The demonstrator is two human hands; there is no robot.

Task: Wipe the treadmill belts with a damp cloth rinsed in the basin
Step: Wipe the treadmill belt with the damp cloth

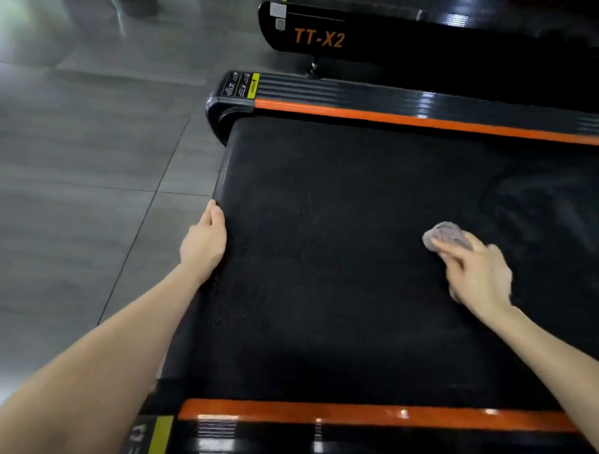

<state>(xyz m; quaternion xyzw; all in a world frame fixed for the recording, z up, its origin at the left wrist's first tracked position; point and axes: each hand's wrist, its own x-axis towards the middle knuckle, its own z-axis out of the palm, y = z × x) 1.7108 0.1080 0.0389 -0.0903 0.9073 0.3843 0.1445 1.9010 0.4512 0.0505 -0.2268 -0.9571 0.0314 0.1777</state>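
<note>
A black treadmill belt (325, 226) fills the middle of the head view, framed by orange-striped side rails. My right hand (476, 275) presses a small grey cloth (442, 233) flat on the belt, to the right of centre; the hand is blurred. Part of the cloth sticks out beyond my fingertips. My left hand (205, 243) rests on the belt's rear end at the left, its fingers wrapped over the rounded edge and hidden from view. The belt to the right of the cloth shows faint wet smears.
A second black treadmill (318, 39) marked TT-X2 stands beyond the far rail (389, 101). Grey tiled floor (85, 166) lies to the left. The near rail (332, 419) with its orange stripe runs along the bottom. No basin is in view.
</note>
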